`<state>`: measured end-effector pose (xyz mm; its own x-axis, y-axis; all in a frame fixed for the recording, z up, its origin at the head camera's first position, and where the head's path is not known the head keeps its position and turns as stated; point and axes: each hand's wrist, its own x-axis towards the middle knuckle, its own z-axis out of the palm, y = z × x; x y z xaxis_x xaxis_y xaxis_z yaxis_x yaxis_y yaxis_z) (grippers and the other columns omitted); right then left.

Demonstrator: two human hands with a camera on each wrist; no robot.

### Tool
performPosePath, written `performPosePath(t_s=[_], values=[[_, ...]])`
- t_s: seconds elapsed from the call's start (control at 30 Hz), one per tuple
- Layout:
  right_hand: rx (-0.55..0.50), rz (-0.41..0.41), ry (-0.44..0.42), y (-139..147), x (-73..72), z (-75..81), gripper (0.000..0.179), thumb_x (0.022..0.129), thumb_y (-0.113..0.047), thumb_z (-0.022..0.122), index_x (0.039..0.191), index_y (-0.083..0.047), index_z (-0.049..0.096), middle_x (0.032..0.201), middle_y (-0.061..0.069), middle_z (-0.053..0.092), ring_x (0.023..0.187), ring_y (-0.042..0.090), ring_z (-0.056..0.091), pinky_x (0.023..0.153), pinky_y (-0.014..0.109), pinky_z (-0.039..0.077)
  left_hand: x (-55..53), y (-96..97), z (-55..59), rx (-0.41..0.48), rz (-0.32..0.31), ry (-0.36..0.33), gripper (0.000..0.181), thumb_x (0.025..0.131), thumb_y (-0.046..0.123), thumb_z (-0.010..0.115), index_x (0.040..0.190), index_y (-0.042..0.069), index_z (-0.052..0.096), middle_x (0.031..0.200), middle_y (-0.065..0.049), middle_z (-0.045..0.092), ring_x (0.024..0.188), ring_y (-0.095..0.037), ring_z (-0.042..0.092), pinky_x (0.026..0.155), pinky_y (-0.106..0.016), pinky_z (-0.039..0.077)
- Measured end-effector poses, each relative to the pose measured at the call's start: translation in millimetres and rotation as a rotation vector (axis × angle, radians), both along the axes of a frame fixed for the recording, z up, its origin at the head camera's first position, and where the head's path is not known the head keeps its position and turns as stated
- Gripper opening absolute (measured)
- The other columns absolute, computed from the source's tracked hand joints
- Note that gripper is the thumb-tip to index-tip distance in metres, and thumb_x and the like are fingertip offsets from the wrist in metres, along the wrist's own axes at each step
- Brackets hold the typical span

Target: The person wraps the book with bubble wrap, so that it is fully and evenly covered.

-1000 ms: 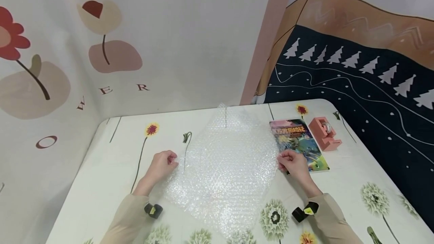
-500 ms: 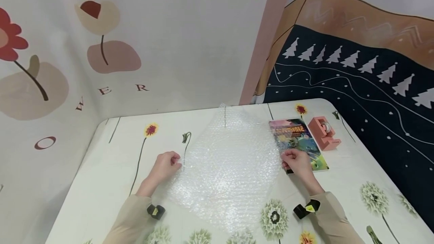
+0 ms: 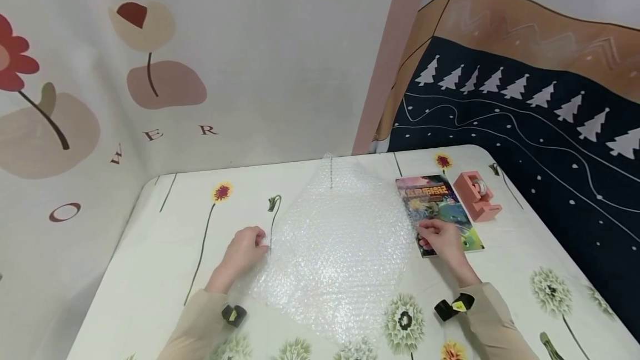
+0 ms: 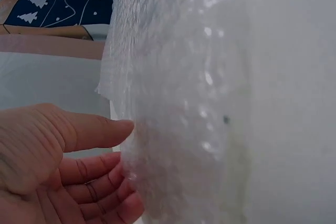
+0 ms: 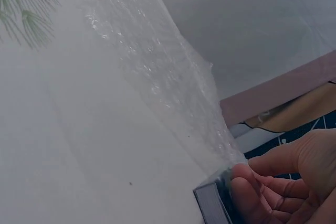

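Note:
A sheet of clear bubble wrap (image 3: 335,243) lies across the middle of the table, turned so that its corners point to the back, front and sides. At its left side my left hand (image 3: 245,251) pinches the edge; in the left wrist view the thumb (image 4: 105,132) touches the wrap, with curled fingers below it. My right hand (image 3: 442,240) pinches the right corner, over the lower left part of a colourful book (image 3: 440,207). In the right wrist view the wrap (image 5: 173,77) runs into the right fingertips, close to the book's corner (image 5: 212,203).
A pink tape dispenser (image 3: 475,196) stands just right of the book, near the table's right edge. The table (image 3: 150,254) wears a white flower-print cover. Behind it hang a pale flower-print curtain (image 3: 280,71) and a dark tree-patterned cloth (image 3: 500,110).
Both hands have moved a little to the right with the bubble wrap, and the right hand now reaches further over the book. The book and tape dispenser stay put.

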<state>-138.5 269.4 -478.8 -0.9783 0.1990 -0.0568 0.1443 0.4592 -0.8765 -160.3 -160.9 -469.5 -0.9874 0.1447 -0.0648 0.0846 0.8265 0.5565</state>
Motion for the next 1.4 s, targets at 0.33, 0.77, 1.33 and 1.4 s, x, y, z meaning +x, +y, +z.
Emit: performPosePath(t_s=[0.33, 0.77, 1.33, 1.4], values=[[0.008, -0.052, 0.062, 18.3, 5.1, 8.4, 0.027, 0.090, -0.004, 0.060, 0.110, 0.014, 0.060, 0.077, 0.018, 0.067, 0.059, 0.007, 0.063, 0.056, 0.021, 0.053, 2.6, 22.2, 8.4, -0.001, 0.021, 0.078, 0.031, 0.078, 0.006, 0.072, 0.103, -0.009, 0.061, 0.086, -0.012, 0.058, 0.078, -0.023, 0.055, 0.068, -0.038, 0.049], [0.285, -0.190, 0.205, 74.9, -5.1, -40.8, 0.025, 0.087, -0.017, 0.067, 0.103, 0.003, 0.066, 0.087, 0.016, 0.067, 0.068, 0.006, 0.058, 0.053, 0.014, 0.046, -2.0, 91.1, 7.7, 0.259, -0.109, 0.105, 0.028, 0.078, 0.002, 0.071, 0.102, -0.007, 0.062, 0.086, -0.011, 0.060, 0.083, -0.024, 0.059, 0.075, -0.035, 0.051], [0.282, -0.269, 0.199, 86.6, 11.1, -38.3, 0.031, 0.089, -0.018, 0.065, 0.111, 0.004, 0.062, 0.099, 0.020, 0.064, 0.080, 0.011, 0.057, 0.054, 0.011, 0.044, 7.9, 206.8, -5.0, 0.543, -0.289, 0.080, 0.025, 0.077, -0.003, 0.070, 0.100, -0.011, 0.062, 0.087, -0.016, 0.062, 0.078, -0.025, 0.060, 0.071, -0.023, 0.051], [0.313, -0.286, 0.183, 88.7, 11.4, -40.0, 0.032, 0.089, -0.020, 0.064, 0.112, 0.003, 0.062, 0.101, 0.019, 0.064, 0.082, 0.010, 0.056, 0.055, 0.009, 0.043, 13.6, 221.5, -7.4, 0.568, -0.304, 0.075, 0.025, 0.077, -0.003, 0.070, 0.100, -0.011, 0.063, 0.086, -0.017, 0.062, 0.077, -0.026, 0.060, 0.070, -0.023, 0.050]])
